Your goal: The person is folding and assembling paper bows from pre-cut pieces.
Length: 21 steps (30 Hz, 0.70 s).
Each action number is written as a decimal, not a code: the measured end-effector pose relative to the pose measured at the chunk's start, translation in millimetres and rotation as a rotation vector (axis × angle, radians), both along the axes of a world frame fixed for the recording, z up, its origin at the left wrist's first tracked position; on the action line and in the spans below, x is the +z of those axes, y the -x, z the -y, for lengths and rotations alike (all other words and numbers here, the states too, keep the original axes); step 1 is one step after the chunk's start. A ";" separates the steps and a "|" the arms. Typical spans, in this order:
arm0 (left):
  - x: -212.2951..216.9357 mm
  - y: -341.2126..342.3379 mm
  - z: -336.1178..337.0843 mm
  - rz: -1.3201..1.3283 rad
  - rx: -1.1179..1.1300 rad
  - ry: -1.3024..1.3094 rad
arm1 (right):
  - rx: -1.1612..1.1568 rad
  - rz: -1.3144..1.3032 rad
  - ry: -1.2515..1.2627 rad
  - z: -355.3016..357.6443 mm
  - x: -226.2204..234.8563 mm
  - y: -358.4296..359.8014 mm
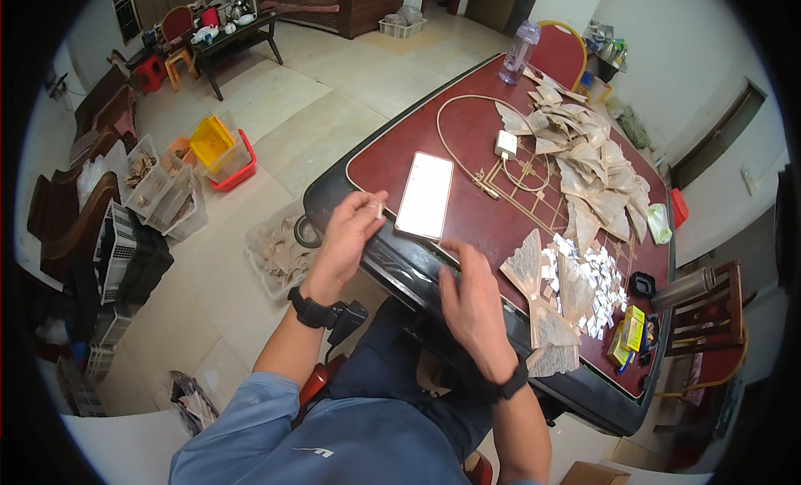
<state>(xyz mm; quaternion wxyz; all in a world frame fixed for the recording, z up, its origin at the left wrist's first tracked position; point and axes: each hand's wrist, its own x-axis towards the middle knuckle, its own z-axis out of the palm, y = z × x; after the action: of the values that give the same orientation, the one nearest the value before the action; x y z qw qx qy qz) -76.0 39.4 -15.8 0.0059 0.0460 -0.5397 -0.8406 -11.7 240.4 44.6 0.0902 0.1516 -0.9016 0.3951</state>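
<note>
My left hand (340, 239) is raised at the near left edge of the red table (400, 143), its fingers pinched together. A small pale bit shows at the fingertips, too small to name. My right hand (474, 305) is over the table's black edge, thumb and fingers apart, with nothing seen in it. Between and beyond the hands lies a phone (425, 195) with a bright white screen. Right of my right hand are several beige, lacy fan-shaped pieces (523, 264), beside a heap of small white tags (599, 289).
More fan-shaped pieces (596, 164) are heaped at the far right, near a white charger (506, 144) with a looped cable. A clear bottle (519, 53) stands at the far edge. Small yellow boxes (632, 328) sit at the right. A plastic bin (271, 264) of beige pieces stands on the floor.
</note>
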 end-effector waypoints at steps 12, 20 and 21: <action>-3.8 -6.3 -6.6 0.066 -0.121 -0.201 | -0.118 -0.201 -0.254 29.3 -29.4 38.5; 1.7 -22.6 3.3 0.046 -0.088 -0.129 | -0.154 -0.075 -0.169 22.3 -24.4 39.2; 2.6 -23.6 4.0 0.048 -0.091 -0.130 | -0.196 -0.065 -0.066 20.3 -20.0 40.3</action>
<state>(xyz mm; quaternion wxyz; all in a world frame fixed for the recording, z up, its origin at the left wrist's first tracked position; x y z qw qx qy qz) -52.4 35.4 -13.2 -0.0483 0.0418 -0.4855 -0.8719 -52.0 220.1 24.5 0.1526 0.0785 -0.9212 0.3493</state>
